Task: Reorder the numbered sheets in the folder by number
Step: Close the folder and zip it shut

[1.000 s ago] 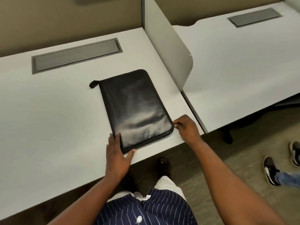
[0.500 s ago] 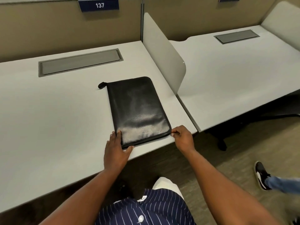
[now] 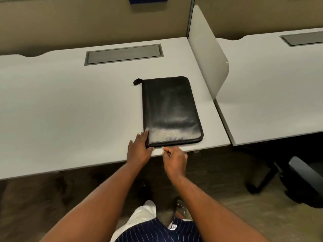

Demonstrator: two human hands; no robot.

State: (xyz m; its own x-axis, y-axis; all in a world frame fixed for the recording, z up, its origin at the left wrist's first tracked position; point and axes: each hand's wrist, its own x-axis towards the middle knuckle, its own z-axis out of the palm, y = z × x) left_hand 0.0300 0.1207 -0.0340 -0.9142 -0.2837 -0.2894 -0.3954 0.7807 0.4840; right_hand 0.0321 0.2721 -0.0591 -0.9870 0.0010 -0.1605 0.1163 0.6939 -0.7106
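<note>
- The black folder (image 3: 172, 110) lies flat and closed on the white desk (image 3: 70, 110) — right of the desk's middle, its near short edge close to the desk's front edge, with the divider panel (image 3: 208, 55) just beside it.
- The left grip (image 3: 139, 149) is released: straight fingers rest against the folder's near left corner, thumb at the near edge.
- The right grip (image 3: 174, 158) is clenched — it pinches the small zipper pull (image 3: 162, 147) on the folder's near edge.

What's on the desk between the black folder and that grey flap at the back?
Nothing, just bare white desk between the folder and the grey flap, in the head view.
</note>
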